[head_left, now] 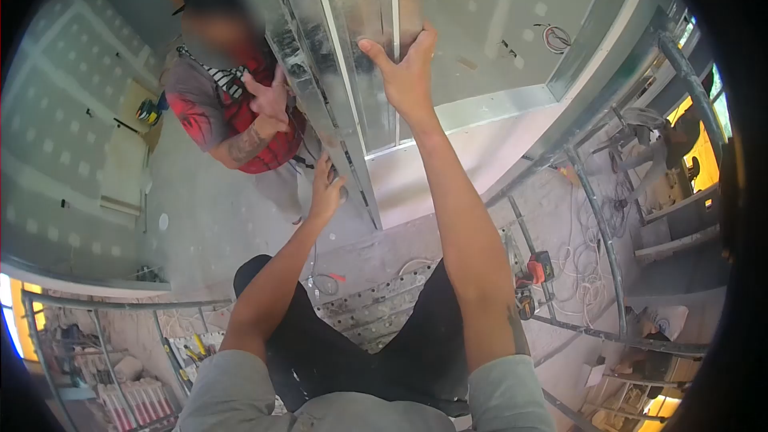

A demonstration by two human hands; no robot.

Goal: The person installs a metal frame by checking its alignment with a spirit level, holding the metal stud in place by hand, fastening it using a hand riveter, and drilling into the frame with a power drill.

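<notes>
- Against the metal frame (pixel 340 104), at its upper part, the right hand (pixel 408 84) has its thumb spread wide from the fingers, which curl over a shiny upright strip; some fingertips are hidden behind it.
- Lower on the frame, at its left edge, the left hand (pixel 325 192) touches the metal with fingers raised and fairly close together; whether they pinch it, I cannot tell.
- Beside the frame's left side stands a co-worker (pixel 232 96), both hands near the metal; the shirt has a black-and-white print too blurred to read.
- Right of the frame's foot, well apart, lies a red and black power tool (pixel 538 268), any label too small to read.
- Below the frame, the right arm reaches up nearly straight, palm toward the metal; the left arm bends at the elbow, forearm slanting up.
- Under the frame's foot, nearer the wearer, is a perforated metal platform (pixel 364 308).
</notes>
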